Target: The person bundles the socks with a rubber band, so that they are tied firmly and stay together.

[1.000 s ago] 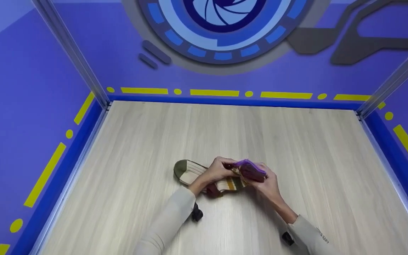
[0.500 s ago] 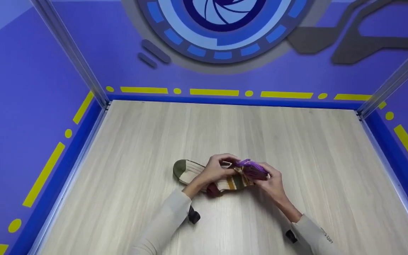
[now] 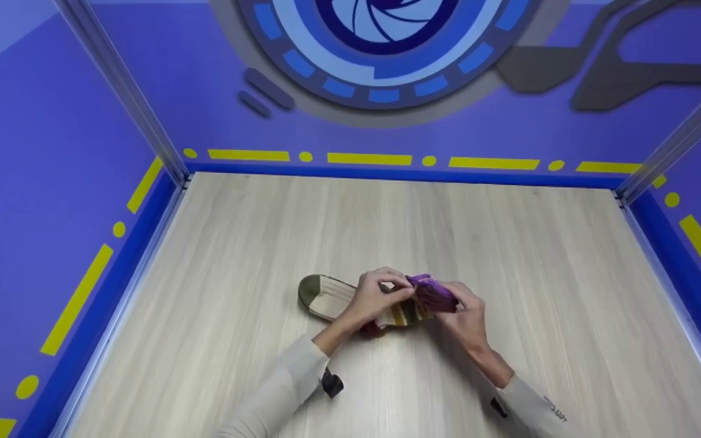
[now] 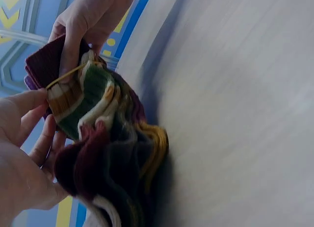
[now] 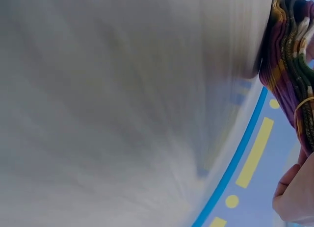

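A stack of striped socks (image 3: pixel 332 297) lies on the table, green toes to the left and purple cuffs lifted at the right. Its layered edges in maroon, mustard, green and cream show in the left wrist view. A thin yellow rubber band (image 4: pixel 68 76) runs round the stack near the cuffs. My left hand (image 3: pixel 376 298) pinches this band between thumb and forefinger at the near side of the cuffs. My right hand (image 3: pixel 465 313) grips the cuff end, its thumb lying on the socks in the left wrist view. The right wrist view shows only part of that hand (image 5: pixel 297 192).
A pale wood-grain table (image 3: pixel 253 237) lies under the socks. Blue panels with yellow dashes (image 3: pixel 369 159) and metal corner posts (image 3: pixel 125 91) enclose its back and sides. Black straps (image 3: pixel 332 383) hang at both wrists.
My left hand's fingers have closed from a wider spread to a pinch at the band, shifting slightly right. The cuff end has tilted a little; my right hand keeps its grip.
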### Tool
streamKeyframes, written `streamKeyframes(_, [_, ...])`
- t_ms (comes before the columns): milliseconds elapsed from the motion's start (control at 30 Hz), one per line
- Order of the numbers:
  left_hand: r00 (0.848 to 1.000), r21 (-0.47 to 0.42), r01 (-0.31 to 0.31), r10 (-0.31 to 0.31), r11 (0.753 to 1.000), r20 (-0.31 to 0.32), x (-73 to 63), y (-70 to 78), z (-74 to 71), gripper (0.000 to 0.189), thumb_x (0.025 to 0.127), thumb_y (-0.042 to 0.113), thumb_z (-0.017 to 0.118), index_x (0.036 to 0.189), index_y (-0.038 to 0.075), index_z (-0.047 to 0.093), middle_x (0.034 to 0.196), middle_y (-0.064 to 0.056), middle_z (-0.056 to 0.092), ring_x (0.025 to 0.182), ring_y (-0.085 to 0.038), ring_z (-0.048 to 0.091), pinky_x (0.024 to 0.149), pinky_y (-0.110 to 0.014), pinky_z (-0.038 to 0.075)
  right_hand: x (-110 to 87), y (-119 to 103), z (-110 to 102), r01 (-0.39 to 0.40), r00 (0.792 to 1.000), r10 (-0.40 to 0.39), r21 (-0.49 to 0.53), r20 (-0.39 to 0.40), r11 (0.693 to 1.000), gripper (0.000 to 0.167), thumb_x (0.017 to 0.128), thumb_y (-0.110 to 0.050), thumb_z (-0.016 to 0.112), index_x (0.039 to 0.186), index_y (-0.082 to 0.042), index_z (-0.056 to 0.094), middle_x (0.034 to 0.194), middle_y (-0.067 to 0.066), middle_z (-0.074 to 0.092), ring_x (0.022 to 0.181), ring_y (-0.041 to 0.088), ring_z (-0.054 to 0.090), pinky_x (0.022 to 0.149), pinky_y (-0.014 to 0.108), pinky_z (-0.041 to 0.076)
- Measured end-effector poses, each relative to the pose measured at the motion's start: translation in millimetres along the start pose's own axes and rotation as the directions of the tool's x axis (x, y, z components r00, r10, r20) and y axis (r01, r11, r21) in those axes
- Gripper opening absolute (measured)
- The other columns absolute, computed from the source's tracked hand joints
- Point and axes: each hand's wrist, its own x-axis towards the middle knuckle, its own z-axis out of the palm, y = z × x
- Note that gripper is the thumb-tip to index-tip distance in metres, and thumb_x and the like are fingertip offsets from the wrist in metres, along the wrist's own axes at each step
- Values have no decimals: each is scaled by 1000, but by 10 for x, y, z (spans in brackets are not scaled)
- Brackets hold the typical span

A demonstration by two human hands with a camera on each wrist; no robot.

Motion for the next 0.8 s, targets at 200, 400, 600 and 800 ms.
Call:
streamKeyframes(200, [1000,-91,26,-27,996,-11,8,63,51,14,87,4,78,97,-5,78,112,-21,71,104,-19,63,80,-20,55,-49,108,-16,9,1000,-8,-24,10,1000,42,66,20,83,104,4,77,94,20,75,95,0,63,90,9,48])
streamKeyframes(400, [1000,15,-18,17,1000,12,27,107,93,8,83,2,79,89,-3,80,103,-18,72,97,-12,63,80,-21,57,-61,104,-38,71,997,-70,-85,12,994,43,63,20,83,101,0,79,92,15,77,88,14,67,91,11,44])
streamKeyframes(600, [999,-49,32,-33,998,-7,56,96,94,9,81,0,75,88,-5,80,101,-16,72,97,-12,63,87,-22,56,-29,21,-40,18,1000,-17,-73,26,997,41,61,27,79,97,8,77,90,22,76,89,6,68,88,6,46])
streamKeyframes(800, [974,-321,226,-220,919,55,103,74,70,10,87,5,70,88,-4,75,105,-2,60,106,-10,52,99,-25,42,-10,13,-127,-70,996,68,43,64,997,38,63,29,76,97,11,76,91,26,75,95,-6,66,86,7,50])
